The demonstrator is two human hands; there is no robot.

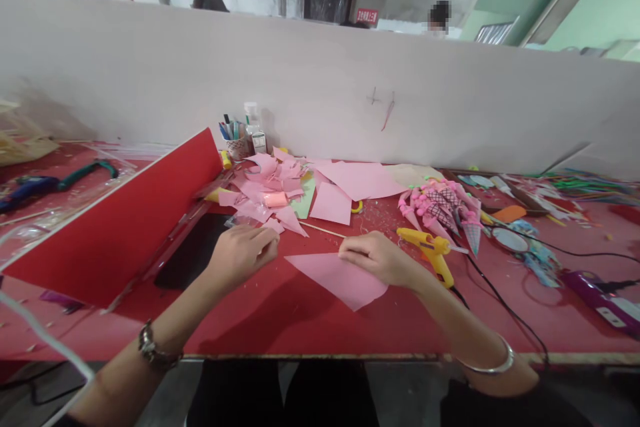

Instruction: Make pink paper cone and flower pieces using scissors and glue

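Note:
A pink paper triangle lies flat on the red table in front of me. My right hand rests on its upper edge with the fingers curled and pinched on the paper. My left hand hovers just left of the paper, fingers curled together; what they hold, if anything, is hidden. A thin wooden stick lies between the two hands, a little farther back.
A yellow glue gun with a black cord lies right of my right hand. Pink paper scraps, pink paper cones, a pen cup and a glue bottle stand behind. A red board leans at left.

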